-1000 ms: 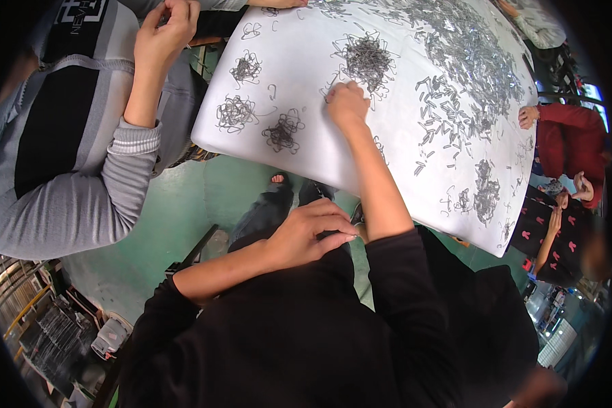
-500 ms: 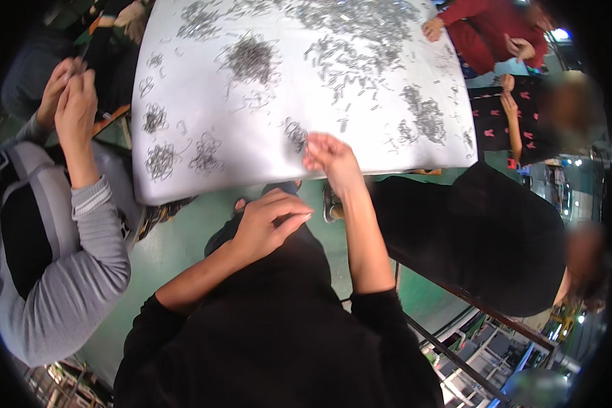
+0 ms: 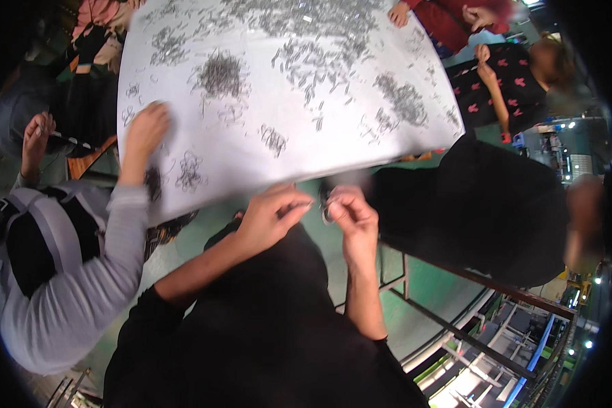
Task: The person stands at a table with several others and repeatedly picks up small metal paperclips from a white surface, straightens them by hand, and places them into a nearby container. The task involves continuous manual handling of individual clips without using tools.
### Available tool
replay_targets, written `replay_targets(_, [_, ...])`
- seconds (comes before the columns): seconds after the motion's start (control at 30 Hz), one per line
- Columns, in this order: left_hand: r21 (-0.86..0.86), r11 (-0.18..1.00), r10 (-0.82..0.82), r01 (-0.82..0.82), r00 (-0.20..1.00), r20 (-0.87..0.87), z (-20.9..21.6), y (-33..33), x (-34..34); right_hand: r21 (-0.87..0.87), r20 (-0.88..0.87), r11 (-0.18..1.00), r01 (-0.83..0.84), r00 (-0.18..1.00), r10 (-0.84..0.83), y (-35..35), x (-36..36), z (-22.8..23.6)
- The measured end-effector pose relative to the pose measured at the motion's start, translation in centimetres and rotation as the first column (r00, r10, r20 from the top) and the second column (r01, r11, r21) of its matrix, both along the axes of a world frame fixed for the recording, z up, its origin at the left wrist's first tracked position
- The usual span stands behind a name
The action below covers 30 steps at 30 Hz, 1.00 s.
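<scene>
My left hand [image 3: 268, 216] is held in front of my body just off the table's near edge, thumb and fingertips pinched together. What sits in that pinch, if anything, is too small to make out. Close to its right, my right hand [image 3: 357, 216] grips a small thin dark looped piece [image 3: 325, 209] between thumb and fingers. The two hands are apart by a narrow gap. Beyond them, a small heap of thin dark loops [image 3: 274, 139] lies on the white-covered table [image 3: 245, 173].
Larger heaps of dark loops [image 3: 221, 76] and short grey pieces [image 3: 319, 58] spread over the far table. At left, a grey-sleeved person's hand [image 3: 148, 129] reaches over the tabletop. A black-clad person [image 3: 469, 211] sits close on my right, and other people line the far sides.
My right hand has drawn back from the small heap at the table edge to beside my left hand, bringing the looped piece. The grey-sleeved person's hand has moved over the table.
</scene>
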State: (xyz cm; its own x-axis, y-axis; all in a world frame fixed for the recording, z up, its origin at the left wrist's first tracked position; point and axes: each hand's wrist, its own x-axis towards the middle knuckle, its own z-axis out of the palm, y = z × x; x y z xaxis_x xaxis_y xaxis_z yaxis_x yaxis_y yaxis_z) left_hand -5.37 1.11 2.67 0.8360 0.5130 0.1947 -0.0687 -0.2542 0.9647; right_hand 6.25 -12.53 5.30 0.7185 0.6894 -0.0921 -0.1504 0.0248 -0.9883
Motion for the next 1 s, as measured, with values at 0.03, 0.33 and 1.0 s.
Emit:
replay_targets(0.03, [-0.006, 1.000, 0.002, -0.002, 1.000, 0.010, 0.0, -0.1, 0.3, -0.017, 0.007, 1.000, 0.021, 1.000, -0.021, -0.1, 0.0, 0.1])
replay_targets(0.33, [0.000, 1.000, -0.026, 0.026, 0.997, 0.070, -0.4, -0.7, 3.3, 0.022, 0.013, 0.994, 0.107, 0.994, -0.107, -0.3, 1.1, 0.1])
replay_targets(1.0, [0.300, 0.953, -0.059, 0.037, 0.996, 0.064, -6.8, 4.8, 10.5, 0.009, 0.576, 0.973, 0.231, 0.794, -0.194, -1.0, 3.6, -2.1])
